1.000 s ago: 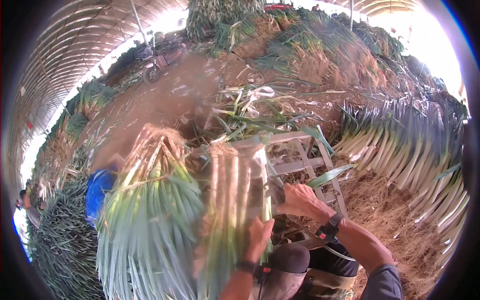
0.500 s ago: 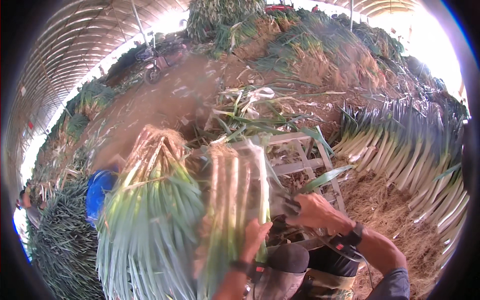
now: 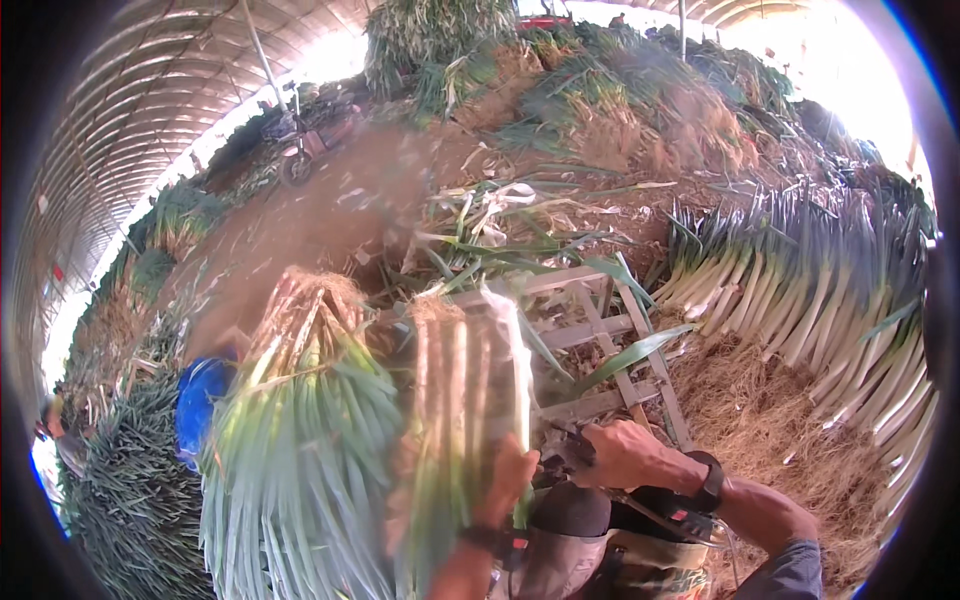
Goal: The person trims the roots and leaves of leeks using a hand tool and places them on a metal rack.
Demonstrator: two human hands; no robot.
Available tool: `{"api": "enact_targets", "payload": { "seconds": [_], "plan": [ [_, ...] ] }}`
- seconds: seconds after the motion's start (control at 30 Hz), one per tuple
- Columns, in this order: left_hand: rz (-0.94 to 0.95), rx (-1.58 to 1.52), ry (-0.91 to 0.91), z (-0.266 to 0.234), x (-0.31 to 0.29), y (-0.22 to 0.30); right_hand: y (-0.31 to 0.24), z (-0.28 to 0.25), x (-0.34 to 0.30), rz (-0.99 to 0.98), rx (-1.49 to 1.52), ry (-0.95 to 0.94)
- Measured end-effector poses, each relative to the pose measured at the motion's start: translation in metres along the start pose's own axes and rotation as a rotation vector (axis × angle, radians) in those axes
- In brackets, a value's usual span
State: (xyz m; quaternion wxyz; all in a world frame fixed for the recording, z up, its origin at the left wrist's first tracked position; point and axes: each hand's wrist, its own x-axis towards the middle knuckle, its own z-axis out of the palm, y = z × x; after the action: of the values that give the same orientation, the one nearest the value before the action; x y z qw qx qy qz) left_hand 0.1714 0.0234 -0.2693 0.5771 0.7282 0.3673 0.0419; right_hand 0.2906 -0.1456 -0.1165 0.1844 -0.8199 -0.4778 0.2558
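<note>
My left hand [image 3: 512, 474] is closed round the green lower part of a leek [image 3: 521, 360], whose pale white stalk stands up from it. My right hand [image 3: 632, 455] grips a dark hand tool [image 3: 568, 446] close beside that leek; the tool's exact kind is hard to make out. A thin hose or cable [image 3: 655, 512] runs below the right wrist. Just left of my left hand are several unpeeled leeks [image 3: 445, 370], roots up and partly blurred. Further left stands a big tied bundle of leeks [image 3: 300, 440], its brown roots at the top and its leaves hanging down.
A slatted frame [image 3: 610, 330] lies ahead, with leaf scraps [image 3: 500, 225] beyond it. White-stalked leeks [image 3: 800, 270] lie in a row at right, behind a heap of root trimmings [image 3: 760, 430]. A blue container [image 3: 198, 405] stands at left. Farther back are leek piles [image 3: 640, 100] and a scooter [image 3: 298, 150].
The right hand and its tool have come down and slightly left, closer to the left hand. The left hand still holds the leek. The whole view has shifted a little.
</note>
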Motion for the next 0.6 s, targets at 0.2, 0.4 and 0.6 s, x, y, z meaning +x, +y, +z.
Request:
{"api": "enact_targets", "payload": {
  "seconds": [0.2, 0.4, 0.6],
  "plan": [
    [0.081, -0.016, 0.042, -0.002, 0.002, -0.009, 0.006, 0.01, 0.037, -0.065, -0.012, 0.144],
    [-0.057, 0.039, -0.043, -0.008, -0.001, -0.009, 0.019, 0.017, 0.081, -0.035, -0.112, 0.195],
    [0.038, 0.329, 0.004, -0.012, 0.003, -0.033, 0.017, 0.007, 0.1, 0.083, -0.155, 0.218]
  ]
}}
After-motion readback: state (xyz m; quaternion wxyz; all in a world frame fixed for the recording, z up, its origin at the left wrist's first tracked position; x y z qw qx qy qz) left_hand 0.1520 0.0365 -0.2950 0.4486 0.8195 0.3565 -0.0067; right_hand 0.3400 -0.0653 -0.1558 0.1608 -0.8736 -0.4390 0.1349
